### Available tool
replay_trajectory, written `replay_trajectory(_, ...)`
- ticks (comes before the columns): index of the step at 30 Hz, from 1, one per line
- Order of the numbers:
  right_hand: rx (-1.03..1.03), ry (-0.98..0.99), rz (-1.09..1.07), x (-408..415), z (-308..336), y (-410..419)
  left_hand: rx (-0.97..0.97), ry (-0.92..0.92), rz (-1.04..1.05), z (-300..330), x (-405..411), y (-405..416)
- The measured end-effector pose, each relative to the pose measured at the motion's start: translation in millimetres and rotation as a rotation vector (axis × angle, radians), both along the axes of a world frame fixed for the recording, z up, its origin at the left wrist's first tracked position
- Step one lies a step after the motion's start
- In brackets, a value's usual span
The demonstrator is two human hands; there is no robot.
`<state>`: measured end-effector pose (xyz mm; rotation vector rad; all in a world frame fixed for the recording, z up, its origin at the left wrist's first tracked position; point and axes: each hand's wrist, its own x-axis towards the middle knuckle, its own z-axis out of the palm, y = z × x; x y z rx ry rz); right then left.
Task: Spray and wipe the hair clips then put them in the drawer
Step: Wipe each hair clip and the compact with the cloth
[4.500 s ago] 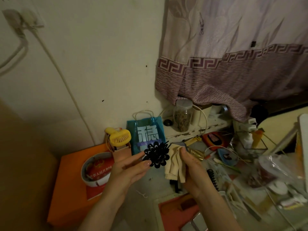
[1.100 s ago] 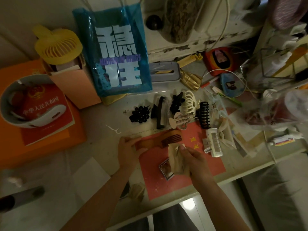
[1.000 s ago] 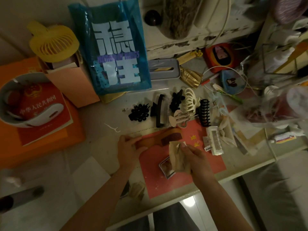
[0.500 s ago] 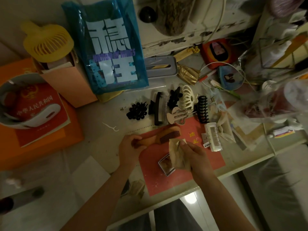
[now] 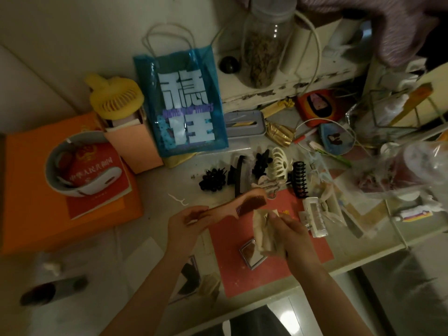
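Here, glass jar (image 5: 263,42) holds brown dried bits; lid on.

A pale, cluttered table (image 5: 155,190) carries everything here. Near its front edge lies a red mat (image 5: 312,248) with a small square mirror (image 5: 252,254) on it. Behind the mat, 5 hair clips sit in a row: a black flower clip (image 5: 213,181), a long black clip (image 5: 238,175), a small black one (image 5: 261,161), a cream claw (image 5: 280,163) and a black claw (image 5: 299,179). A blue bag (image 5: 184,105) stands further back, an orange box (image 5: 31,190) at left.

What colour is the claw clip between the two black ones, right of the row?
Cream claw clip; head view, the only one.
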<state>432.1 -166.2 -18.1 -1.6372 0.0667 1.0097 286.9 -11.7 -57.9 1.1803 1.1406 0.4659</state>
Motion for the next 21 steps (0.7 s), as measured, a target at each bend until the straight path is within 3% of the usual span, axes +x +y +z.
replay_trajectory(5, 0.038, -0.042, 0.015, -1.8, 18.2, 11.0, -0.052, -0.076, 0.043, 46.8, -9.1, 14.8)
replay_trajectory(10, 0.212, -0.054, 0.013, -4.0, 47.7, 30.1, -0.018, -0.192, 0.045, 95.3, -11.6, 26.8)
replay_trajectory(21, 0.607, 0.158, 0.017, -5.1, 139.8, 81.4, 0.142, -0.355, 0.092, 180.0, -14.7, 35.5)
